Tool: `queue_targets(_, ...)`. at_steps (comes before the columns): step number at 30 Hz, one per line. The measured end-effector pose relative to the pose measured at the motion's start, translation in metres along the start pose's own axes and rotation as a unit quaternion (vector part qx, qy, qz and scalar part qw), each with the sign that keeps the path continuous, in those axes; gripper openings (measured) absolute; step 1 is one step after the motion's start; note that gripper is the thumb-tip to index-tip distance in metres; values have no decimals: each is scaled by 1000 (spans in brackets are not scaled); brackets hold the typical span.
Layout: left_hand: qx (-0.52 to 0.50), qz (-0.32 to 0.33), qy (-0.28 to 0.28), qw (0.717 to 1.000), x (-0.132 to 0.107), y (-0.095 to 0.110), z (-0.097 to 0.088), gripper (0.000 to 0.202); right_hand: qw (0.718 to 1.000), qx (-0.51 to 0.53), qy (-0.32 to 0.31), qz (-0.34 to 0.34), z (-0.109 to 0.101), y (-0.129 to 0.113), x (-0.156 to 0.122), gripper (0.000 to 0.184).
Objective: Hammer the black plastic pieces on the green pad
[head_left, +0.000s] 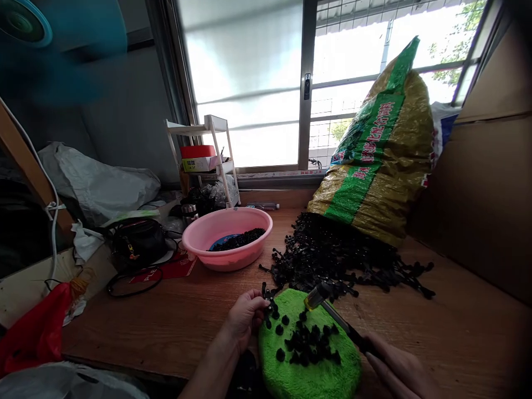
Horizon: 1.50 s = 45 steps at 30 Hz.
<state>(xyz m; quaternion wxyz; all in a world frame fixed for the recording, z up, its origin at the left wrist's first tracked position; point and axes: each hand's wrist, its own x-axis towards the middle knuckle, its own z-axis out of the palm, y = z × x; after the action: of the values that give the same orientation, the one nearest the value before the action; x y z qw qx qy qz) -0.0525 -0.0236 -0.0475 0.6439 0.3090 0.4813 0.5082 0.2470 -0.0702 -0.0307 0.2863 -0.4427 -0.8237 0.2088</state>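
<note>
**A:** What are the hands working with?

**B:** A small hammer is lying across a green fuzzy pad at the near edge of the wooden counter. The right hand is wrapping its grip closed around the dark handle, with the hammer head hanging just above the far edge of the pad. The left hand is pinching a strip of small black plastic parts at the pad's left edge, fingers pressed together on it.

**A:** What is lying on the pad?

**B:** Loose black pieces are sitting scattered across its middle.

**A:** And farther out?

**B:** Just beyond the pad, a big heap of black parts is spilling from a green and gold sack that is leaning at the far right. To the left of the heap, a pink basin is holding more black pieces. A white rack is standing behind it by the window, and a black bag is sitting at the left.
</note>
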Motion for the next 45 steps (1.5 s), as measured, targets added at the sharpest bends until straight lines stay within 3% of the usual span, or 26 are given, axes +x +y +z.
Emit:
queue_targets(8,30,11,15,999,3,-1,1,30,995,95,-34,4,-3,-34,18,27)
queue_targets(11,34,21,15,999,1,-1,2,30,1000,9,-27,11,6,-40,28,27)
queue_targets(14,37,29,17,999,0,-1,3,30,994,-81,-70,15,19,-39,35,30)
queue_targets(16,39,32,22,998,0,-1,3,30,993,-89,-75,18,22,-40,38,31)
queue_targets(20,42,34,25,998,3,-1,3,30,997,-72,-24,19,19,-43,39,33)
queue_targets(25,47,24,27,998,1,3,5,30,991,-120,-56,23,23,-41,43,25)
queue_targets(37,57,30,17,998,1,2,4,32,992,-121,-31,-11,21,-54,43,20)
queue_targets(45,56,23,25,998,1,2,4,27,987,-156,-46,11,22,-57,47,21)
